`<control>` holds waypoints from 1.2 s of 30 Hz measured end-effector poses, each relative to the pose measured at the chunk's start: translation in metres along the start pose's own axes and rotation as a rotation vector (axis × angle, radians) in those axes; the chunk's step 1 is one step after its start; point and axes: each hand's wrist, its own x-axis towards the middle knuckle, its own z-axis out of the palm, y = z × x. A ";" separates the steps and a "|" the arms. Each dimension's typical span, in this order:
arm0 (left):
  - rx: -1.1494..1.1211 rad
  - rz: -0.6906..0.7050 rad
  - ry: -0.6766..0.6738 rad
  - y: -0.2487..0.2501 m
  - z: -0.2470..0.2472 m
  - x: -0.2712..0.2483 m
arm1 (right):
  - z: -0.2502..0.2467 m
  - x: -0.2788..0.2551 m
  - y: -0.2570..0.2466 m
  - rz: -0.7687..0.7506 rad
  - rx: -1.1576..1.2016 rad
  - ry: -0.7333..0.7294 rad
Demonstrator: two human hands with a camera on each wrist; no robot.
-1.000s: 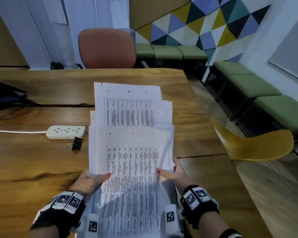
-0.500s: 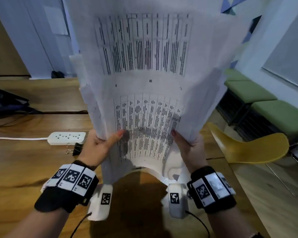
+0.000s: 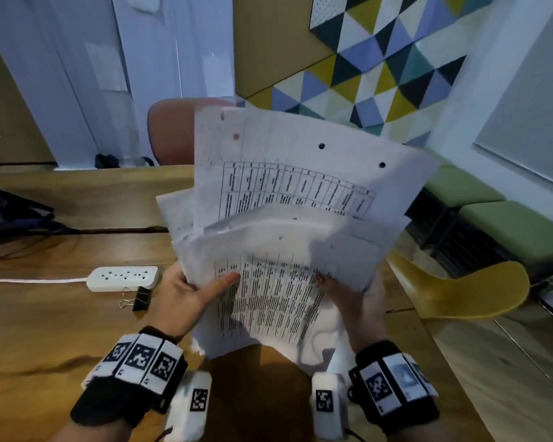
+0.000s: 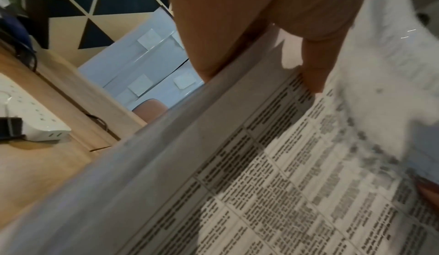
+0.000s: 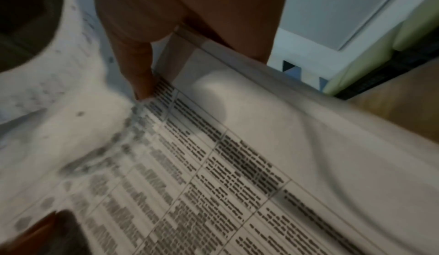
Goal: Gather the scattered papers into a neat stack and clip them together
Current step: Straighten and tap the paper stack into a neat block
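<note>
1. While we look down from the head view, we hold the papers (image 3: 287, 237) lifted off the wooden table (image 3: 45, 330), near its right edge. They are thin, limp white sheets, printed with dark tables and punched with round holes, fanned unevenly and bowed. Our left hand (image 3: 189, 295) pinches their left edge, thumb across the print; our right hand (image 3: 351, 298) pinches the right edge, the two hands apart. Left of the papers, a black binder clip (image 3: 140, 301) with wire handles lies on the table, just beside a smooth white power strip (image 3: 123, 277).
2. From the left wrist, the left hand (image 4: 261, 15) has its thumb laid on the papers (image 4: 273, 184), the other fingers behind them.
3. From the right wrist, the right hand (image 5: 178, 11) grips likewise, thumb on the curled papers (image 5: 237, 165).
</note>
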 end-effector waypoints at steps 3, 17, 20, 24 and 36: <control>0.012 0.010 -0.009 -0.001 0.003 0.000 | 0.004 0.000 -0.003 0.025 0.009 -0.039; -0.140 0.122 0.015 0.011 0.007 -0.012 | 0.003 -0.012 -0.012 -0.120 -0.024 -0.094; -0.097 0.134 0.013 0.013 0.006 -0.020 | -0.004 -0.015 -0.011 -0.102 -0.014 -0.067; -0.061 0.196 0.051 0.022 0.018 -0.019 | 0.005 -0.016 -0.016 -0.178 -0.073 -0.035; 0.087 0.381 0.225 0.039 0.021 -0.018 | 0.023 -0.014 -0.048 -0.539 -0.330 0.177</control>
